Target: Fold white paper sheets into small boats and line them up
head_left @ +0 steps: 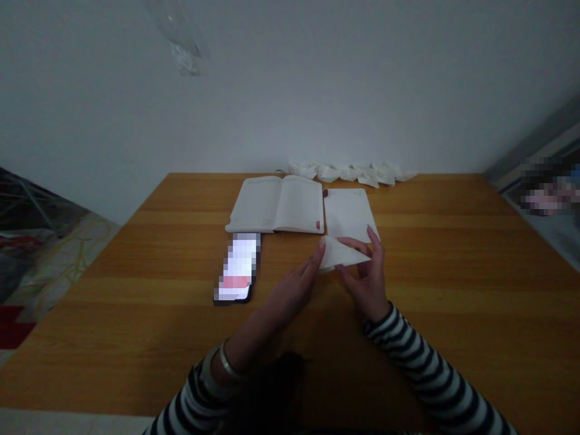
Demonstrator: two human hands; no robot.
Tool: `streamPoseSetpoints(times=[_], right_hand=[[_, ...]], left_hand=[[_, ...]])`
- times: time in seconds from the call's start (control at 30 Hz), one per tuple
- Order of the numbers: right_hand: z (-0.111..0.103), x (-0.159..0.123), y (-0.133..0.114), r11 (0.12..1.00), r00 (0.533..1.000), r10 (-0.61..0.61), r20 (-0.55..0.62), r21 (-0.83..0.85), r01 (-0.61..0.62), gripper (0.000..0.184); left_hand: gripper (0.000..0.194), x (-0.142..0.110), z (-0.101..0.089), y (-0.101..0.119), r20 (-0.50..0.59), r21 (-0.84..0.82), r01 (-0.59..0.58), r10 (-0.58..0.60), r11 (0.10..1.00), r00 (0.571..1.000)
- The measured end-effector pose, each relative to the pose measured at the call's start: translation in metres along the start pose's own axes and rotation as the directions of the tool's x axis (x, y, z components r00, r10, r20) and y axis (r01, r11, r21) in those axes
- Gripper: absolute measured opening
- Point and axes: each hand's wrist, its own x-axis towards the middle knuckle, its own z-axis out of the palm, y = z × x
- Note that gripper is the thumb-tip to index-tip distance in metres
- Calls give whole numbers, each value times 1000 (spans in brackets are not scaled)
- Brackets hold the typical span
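Observation:
A folded piece of white paper (pixel 341 252), tapering to a point on the right, is held between both hands above the wooden table (pixel 172 350). My left hand (pixel 301 279) presses its closed fingers against the paper's left end. Thumb and fingers of my right hand (pixel 368 279) grip the paper near its pointed end, one finger raised. Just beyond the hands lies a flat white sheet (pixel 348 211), partly covered by my right fingertips in this view. An open notebook (pixel 276 205) with blank-looking pages lies to its left.
A phone (pixel 238 267) with a lit screen lies left of my left hand. Several folded white paper pieces (pixel 348 173) stand in a row along the wall (pixel 290 90) at the table's back edge. A clear plastic bag (pixel 183 54) hangs on the wall.

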Motion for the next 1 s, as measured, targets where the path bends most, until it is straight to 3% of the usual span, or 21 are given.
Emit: streamPoseSetpoints(times=[0.13,0.2,0.27,0.33,0.4,0.5,0.6,0.63,0.7,0.77,0.83,0.9,0.97,1.0], right_hand=[[-3,-3,-5,993,997,8,77,-122,2,62],[-2,-5,-4,960,983,-102,154,-244,138,52],[2,-6,0,883,936,-226,270,-349,314,52],[8,-7,5,789,875,-286,390,-422,446,54],[13,-7,9,710,832,-272,483,-483,513,54],[14,-4,9,628,771,-186,609,-530,570,52],[11,0,6,596,728,-107,677,-543,592,66],[11,0,5,604,721,-95,687,-536,590,72],[10,-1,5,667,720,-113,685,-485,566,72],[11,-4,6,794,770,-156,619,-385,470,58],[14,-7,8,917,897,-142,419,-285,279,56],[16,-9,9,975,985,-41,165,-207,75,70],[18,-10,11,987,995,92,34,-136,-86,74],[19,-10,12,982,985,167,44,-98,-162,63]], left_hand=[[68,4,5,2,-123,-180,7,-29,984,992],[56,7,11,5,-219,-294,36,-104,955,970],[43,8,18,8,-251,-457,106,-242,883,937],[32,9,25,9,-179,-662,185,-393,726,902],[25,10,29,8,-55,-850,214,-485,482,873],[20,13,24,5,97,-979,170,-483,109,870],[23,17,14,3,173,-984,140,-432,-107,885],[28,17,12,3,180,-982,139,-424,-127,888],[30,17,11,3,162,-987,144,-426,-75,890],[25,14,14,4,129,-987,158,-435,30,891],[25,12,18,5,104,-979,169,-436,113,894],[24,12,21,6,76,-970,172,-458,170,886],[25,13,23,6,37,-959,168,-490,228,871],[29,14,24,6,14,-953,163,-504,254,864]])
